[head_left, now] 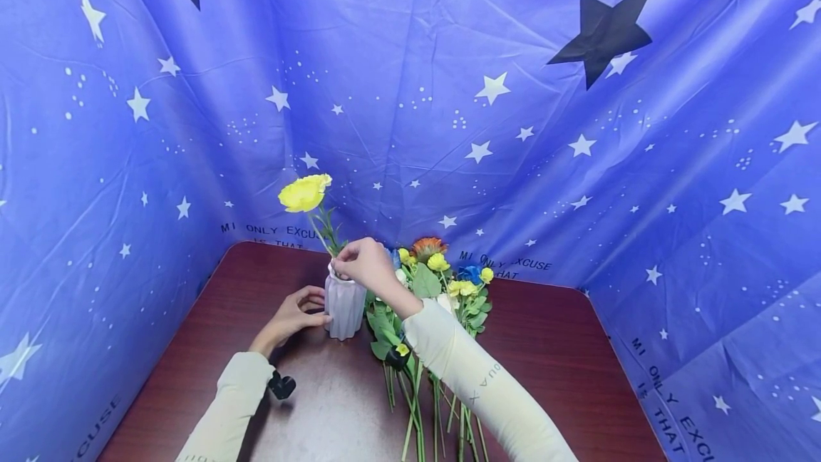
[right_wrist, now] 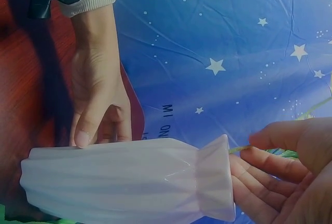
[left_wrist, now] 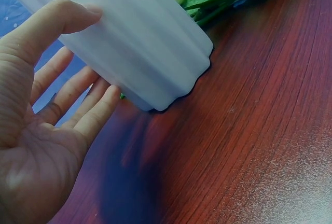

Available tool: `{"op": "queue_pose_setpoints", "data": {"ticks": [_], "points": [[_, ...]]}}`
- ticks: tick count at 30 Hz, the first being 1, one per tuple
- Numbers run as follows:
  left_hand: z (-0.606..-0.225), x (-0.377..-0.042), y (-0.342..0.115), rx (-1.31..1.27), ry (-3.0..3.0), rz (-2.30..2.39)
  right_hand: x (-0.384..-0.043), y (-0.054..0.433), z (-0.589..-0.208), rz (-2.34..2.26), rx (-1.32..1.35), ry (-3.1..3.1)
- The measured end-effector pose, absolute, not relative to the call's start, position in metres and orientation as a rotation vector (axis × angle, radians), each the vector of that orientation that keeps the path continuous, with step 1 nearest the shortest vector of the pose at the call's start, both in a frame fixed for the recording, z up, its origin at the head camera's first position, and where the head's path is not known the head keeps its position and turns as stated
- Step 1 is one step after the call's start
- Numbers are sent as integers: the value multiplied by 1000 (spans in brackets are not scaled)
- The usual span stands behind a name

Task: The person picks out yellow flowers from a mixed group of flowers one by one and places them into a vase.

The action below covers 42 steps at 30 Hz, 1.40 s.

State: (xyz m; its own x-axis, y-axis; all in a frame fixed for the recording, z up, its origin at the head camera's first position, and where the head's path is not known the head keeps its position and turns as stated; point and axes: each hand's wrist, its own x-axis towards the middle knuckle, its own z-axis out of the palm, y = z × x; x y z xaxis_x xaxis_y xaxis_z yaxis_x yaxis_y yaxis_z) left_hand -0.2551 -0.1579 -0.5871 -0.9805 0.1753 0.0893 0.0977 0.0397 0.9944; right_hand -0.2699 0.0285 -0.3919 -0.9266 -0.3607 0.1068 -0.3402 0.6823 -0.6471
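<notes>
A pale, pleated vase (head_left: 345, 305) stands upright on the table. My left hand (head_left: 297, 316) holds its left side, the thumb laid along the wall and the fingertips round the far side, as the left wrist view shows. Above the mouth, my right hand (head_left: 368, 262) pinches the green stem of a yellow flower (head_left: 304, 193) between thumb and forefinger. The bloom leans left over the vase, and its lower stem goes into the opening, hidden by the wall. In the right wrist view the vase's flared rim (right_wrist: 220, 177) is right at the other right-hand fingers.
Beside the vase, to its right, lies a pile of flowers (head_left: 426, 280) with orange, blue, yellow and white blooms, their long stems (head_left: 442, 412) pointing toward me. The dark red wooden table (head_left: 564, 376) is bordered by a blue star-printed cloth (head_left: 410, 127).
</notes>
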Motion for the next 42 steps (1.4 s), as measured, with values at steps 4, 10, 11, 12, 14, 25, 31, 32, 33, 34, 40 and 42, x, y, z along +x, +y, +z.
{"op": "queue_pose_setpoints", "data": {"ticks": [4,10,11,12,14,25,31,32,33,34,40,42], "points": [[-588,-255,-158,295,2214,2125,-271,27,-392,-1060,-588,2874],[-588,-255,-157,279,2213,2127,-271,26,-392,-988,-573,2895],[-588,-255,-157,276,2211,2127,-271,25,-391,-979,-574,2897],[-588,-255,-157,274,2210,2126,-271,25,-391,-969,-577,2903],[-587,-255,-157,270,2208,2124,-270,25,-390,-957,-573,2908],[-587,-255,-158,285,2209,2126,-268,20,-391,-845,-555,2968],[-587,-255,-158,279,2213,2123,-268,18,-392,-804,-546,2980],[-587,-255,-158,276,2211,2124,-268,18,-392,-793,-546,2984],[-587,-255,-158,277,2210,2124,-268,17,-392,-781,-545,2989],[-587,-255,-158,275,2210,2124,-268,17,-392,-774,-544,2993],[-587,-255,-158,279,2216,2121,-267,16,-391,-742,-528,3007],[-587,-255,-158,283,2217,2121,-266,16,-391,-742,-524,3006]]}}
